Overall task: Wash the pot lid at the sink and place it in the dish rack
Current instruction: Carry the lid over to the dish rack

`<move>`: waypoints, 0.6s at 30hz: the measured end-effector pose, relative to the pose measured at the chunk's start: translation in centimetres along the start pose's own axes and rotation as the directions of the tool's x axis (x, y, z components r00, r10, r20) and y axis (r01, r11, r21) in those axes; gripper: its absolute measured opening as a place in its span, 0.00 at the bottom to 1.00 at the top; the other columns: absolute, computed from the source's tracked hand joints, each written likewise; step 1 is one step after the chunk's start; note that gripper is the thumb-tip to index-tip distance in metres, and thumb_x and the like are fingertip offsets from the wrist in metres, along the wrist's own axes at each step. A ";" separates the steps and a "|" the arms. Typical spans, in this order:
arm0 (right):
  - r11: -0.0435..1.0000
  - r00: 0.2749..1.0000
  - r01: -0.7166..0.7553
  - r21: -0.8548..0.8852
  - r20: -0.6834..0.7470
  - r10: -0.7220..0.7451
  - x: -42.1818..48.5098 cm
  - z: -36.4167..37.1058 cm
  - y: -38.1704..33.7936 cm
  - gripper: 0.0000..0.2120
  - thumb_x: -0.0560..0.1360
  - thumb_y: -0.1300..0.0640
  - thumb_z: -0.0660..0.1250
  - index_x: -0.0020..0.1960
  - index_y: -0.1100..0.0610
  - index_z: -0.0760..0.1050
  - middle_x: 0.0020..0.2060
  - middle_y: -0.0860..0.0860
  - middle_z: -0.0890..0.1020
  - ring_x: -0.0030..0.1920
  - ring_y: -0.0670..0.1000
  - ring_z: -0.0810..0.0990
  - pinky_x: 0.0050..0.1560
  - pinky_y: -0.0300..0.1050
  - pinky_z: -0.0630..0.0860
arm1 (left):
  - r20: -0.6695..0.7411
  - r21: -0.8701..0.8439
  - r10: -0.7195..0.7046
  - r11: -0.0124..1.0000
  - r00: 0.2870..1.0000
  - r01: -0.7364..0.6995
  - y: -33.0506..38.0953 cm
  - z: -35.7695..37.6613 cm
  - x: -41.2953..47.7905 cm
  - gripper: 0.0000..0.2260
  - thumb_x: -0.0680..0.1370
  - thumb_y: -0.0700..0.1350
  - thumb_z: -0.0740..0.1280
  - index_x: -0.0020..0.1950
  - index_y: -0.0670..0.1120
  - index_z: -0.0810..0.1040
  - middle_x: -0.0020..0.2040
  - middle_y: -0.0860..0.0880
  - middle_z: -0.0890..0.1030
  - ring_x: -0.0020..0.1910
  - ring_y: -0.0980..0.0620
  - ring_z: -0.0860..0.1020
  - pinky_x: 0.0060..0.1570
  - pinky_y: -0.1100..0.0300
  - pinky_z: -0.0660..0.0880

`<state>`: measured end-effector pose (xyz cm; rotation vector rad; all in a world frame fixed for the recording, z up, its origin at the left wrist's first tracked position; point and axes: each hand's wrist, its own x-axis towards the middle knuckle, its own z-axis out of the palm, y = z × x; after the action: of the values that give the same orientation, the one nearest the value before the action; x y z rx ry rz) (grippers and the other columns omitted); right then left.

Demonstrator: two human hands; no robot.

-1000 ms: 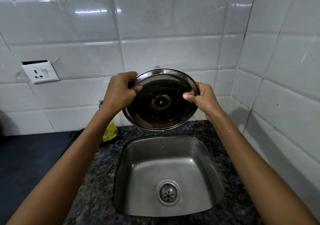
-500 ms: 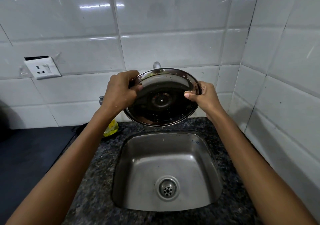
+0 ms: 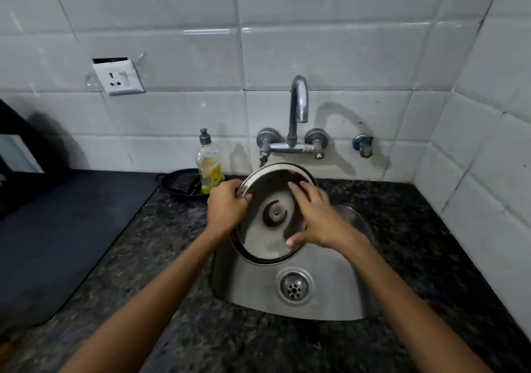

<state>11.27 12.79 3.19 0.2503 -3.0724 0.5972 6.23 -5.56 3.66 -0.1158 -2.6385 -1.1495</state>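
Fingers (image 3: 231, 187) of the left hand (image 3: 225, 206) grip the pot lid (image 3: 258, 237) by its rim and the right hand (image 3: 319, 220) lies spread flat on its face, the lid now lowered from the wall tiles to just over the sink (image 3: 250, 286), likely for scrubbing.

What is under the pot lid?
The steel sink lies under the pot lid, with its drain showing in front. The basin's rear part is hidden by the lid, the left hand gripping its rim and the right hand lying flat on it.
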 end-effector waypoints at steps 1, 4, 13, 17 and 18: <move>0.999 0.998 0.049 -0.022 0.048 -0.048 0.0 1.1 -1.0 0.58 0.60 0.48 0.77 0.75 0.49 0.40 0.76 0.56 0.42 0.75 0.59 0.39 0.75 0.59 0.50 | 0.003 -0.097 -0.093 0.991 0.996 0.093 -1.2 -0.7 0.3 0.06 0.69 0.42 0.69 0.42 0.40 0.81 0.38 0.42 0.82 0.41 0.45 0.78 0.42 0.53 0.74; 0.979 0.986 0.163 -0.125 0.066 -0.155 0.5 3.6 -4.1 0.56 0.59 0.47 0.77 0.75 0.49 0.43 0.76 0.56 0.43 0.75 0.59 0.39 0.75 0.57 0.45 | 0.108 -0.484 -0.349 0.799 0.931 0.356 -3.9 -4.5 0.8 0.03 0.69 0.37 0.67 0.35 0.39 0.77 0.35 0.40 0.78 0.36 0.45 0.76 0.34 0.54 0.75; 0.839 0.750 0.544 0.015 -0.456 -0.479 5.5 9.2 -23.8 0.21 0.60 0.66 0.56 0.47 0.58 0.82 0.44 0.56 0.86 0.45 0.58 0.84 0.44 0.50 0.82 | 0.174 -0.886 -0.584 0.258 0.793 0.385 -16.0 -24.1 -1.7 0.06 0.76 0.34 0.62 0.39 0.38 0.72 0.24 0.45 0.79 0.19 0.54 0.78 0.20 0.61 0.76; 0.837 0.763 0.527 0.147 -0.516 -0.390 8.9 11.4 -32.9 0.16 0.62 0.69 0.60 0.43 0.57 0.80 0.38 0.58 0.86 0.41 0.61 0.83 0.37 0.53 0.80 | 0.120 -0.923 -0.523 0.253 0.844 0.288 -20.9 -32.1 -3.4 0.08 0.78 0.43 0.62 0.42 0.39 0.75 0.28 0.46 0.81 0.36 0.51 0.82 0.30 0.61 0.80; 0.838 0.777 0.511 0.194 -0.520 -0.353 10.0 11.7 -34.6 0.14 0.63 0.70 0.61 0.42 0.57 0.80 0.37 0.58 0.86 0.40 0.61 0.83 0.37 0.51 0.79 | 0.134 -0.904 -0.507 0.289 0.851 0.315 -22.2 -33.6 -3.5 0.09 0.78 0.45 0.61 0.47 0.40 0.76 0.36 0.43 0.82 0.43 0.49 0.80 0.35 0.60 0.81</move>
<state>7.14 -24.75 5.55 0.6924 -2.3179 0.9622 12.63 -45.14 8.95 0.5068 -1.5437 -2.5432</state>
